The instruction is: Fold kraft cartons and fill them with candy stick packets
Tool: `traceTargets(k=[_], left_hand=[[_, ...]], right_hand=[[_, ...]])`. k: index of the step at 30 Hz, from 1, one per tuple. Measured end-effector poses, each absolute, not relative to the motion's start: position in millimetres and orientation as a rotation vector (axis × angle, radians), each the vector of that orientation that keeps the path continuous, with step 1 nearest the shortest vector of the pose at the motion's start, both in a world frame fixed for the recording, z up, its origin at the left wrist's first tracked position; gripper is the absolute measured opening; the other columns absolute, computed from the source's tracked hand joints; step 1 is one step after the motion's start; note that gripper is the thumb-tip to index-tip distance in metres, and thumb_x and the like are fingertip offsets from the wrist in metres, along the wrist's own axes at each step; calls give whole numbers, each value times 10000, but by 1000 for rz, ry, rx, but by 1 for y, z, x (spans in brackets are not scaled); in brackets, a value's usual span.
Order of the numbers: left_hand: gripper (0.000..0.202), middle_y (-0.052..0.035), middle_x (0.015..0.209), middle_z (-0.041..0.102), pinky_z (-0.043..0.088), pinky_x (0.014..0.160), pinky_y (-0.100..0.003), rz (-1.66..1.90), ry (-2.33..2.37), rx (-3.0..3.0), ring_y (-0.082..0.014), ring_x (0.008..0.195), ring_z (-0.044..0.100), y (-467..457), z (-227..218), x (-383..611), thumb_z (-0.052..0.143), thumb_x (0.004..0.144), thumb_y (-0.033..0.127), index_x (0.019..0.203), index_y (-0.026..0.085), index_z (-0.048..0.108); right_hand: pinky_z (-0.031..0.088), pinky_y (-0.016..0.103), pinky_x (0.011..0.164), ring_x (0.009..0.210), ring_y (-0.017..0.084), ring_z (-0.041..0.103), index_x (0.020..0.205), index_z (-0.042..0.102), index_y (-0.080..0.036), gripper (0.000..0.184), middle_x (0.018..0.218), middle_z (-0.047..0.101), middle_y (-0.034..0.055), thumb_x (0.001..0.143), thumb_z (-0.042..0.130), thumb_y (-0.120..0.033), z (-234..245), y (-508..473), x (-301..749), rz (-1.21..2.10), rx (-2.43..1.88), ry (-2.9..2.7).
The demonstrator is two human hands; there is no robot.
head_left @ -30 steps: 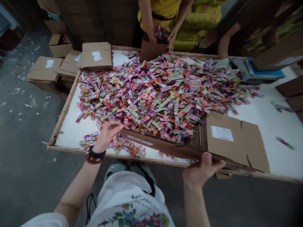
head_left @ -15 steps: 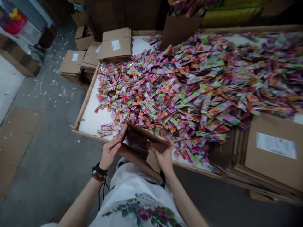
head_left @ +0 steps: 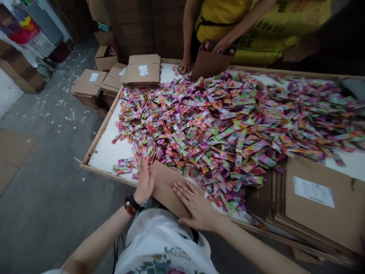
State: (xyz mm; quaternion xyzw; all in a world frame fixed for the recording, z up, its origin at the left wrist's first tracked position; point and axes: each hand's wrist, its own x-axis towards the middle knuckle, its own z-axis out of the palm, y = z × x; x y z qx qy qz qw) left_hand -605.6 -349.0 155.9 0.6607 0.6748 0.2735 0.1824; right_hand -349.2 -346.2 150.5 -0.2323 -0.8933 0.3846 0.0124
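Observation:
A small brown cardboard box [head_left: 165, 184] rests at the near edge of the table [head_left: 107, 154], against my body. My right hand [head_left: 196, 205] lies flat on its top face, fingers stretched out. My left hand [head_left: 144, 180], a beaded bracelet at the wrist, presses flat against the box's left side. Just beyond the box spreads a wide heap of colourful sachets [head_left: 216, 121]. A few loose sachets [head_left: 122, 166] lie left of my left hand.
Flat cardboard boxes [head_left: 310, 194] with white labels are stacked at the right front. More flat boxes [head_left: 142, 68] sit at the far left corner and on the floor. A person in yellow [head_left: 228, 19] works across the table with an open box [head_left: 209, 62].
The box was held open between my hands half a second ago; now its top is down, with my right hand flat on it. The view has tilted up, showing the person opposite.

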Motion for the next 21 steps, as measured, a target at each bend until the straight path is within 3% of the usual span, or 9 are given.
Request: traceTargets(k=[2, 4, 6, 9, 14, 18, 21], left_hand=[[895, -268, 1562, 179, 49, 1114, -669, 314, 1518, 2232, -441, 1463, 27, -345, 164, -600, 481, 840, 652, 1514, 134, 201], [1148, -293, 1574, 143, -21, 1114, -659, -47, 1129, 2426, -456, 1461, 29, -338, 167, -592, 549, 683, 784, 1522, 87, 192], [1271, -326, 1565, 117, -25, 1134, -615, -215, 951, 2504, -440, 1465, 48, -329, 165, -583, 556, 608, 829, 1513, 19, 182], [1305, -364, 1546, 114, 77, 1125, -601, -299, 915, 2524, -485, 1441, 99, -319, 162, -572, 613, 562, 803, 1509, 8, 195], [1219, -345, 1545, 153, 188, 1083, -615, -396, 914, 2480, -517, 1419, 136, -313, 164, -565, 678, 580, 720, 1527, 107, 216], [1338, -326, 1562, 112, 221, 1042, -679, -462, 823, 2456, -572, 1393, 141, -301, 170, -559, 804, 463, 585, 1553, 190, 137], [1307, -279, 1563, 193, 223, 1044, -698, -443, 776, 2431, -570, 1374, 209, -283, 193, -557, 847, 415, 448, 1542, 250, 215]], right_hand=[[27, 561, 1200, 1473, 339, 92, 1524, 102, -39, 1112, 1574, 100, 199, 771, 570, -711, 140, -348, -353, 1199, -777, -2845], [3, 555, 1201, 1475, 347, 54, 1523, 91, -35, 1213, 1576, 73, 202, 689, 641, -724, 136, -348, -355, 1216, -782, -2894], [-11, 543, 1202, 1476, 343, 40, 1528, 128, -58, 1198, 1578, 85, 197, 668, 673, -689, 136, -347, -356, 1214, -794, -2923], [1, 516, 1208, 1476, 337, 52, 1521, 214, -61, 1055, 1569, 138, 208, 719, 655, -586, 139, -349, -357, 1178, -917, -2919], [60, 504, 1213, 1461, 341, 164, 1478, 345, -42, 924, 1536, 260, 224, 738, 666, -491, 139, -359, -362, 1185, -1015, -2749], [341, 501, 1118, 1295, 287, 482, 1293, 588, -174, 552, 1327, 578, 154, 884, 481, -528, 114, -355, -341, 1271, -1178, -1917], [523, 468, 893, 1027, 260, 643, 1257, 562, -187, 548, 1119, 665, 146, 914, 358, -563, 72, -331, -297, 1139, -1589, -1122]])
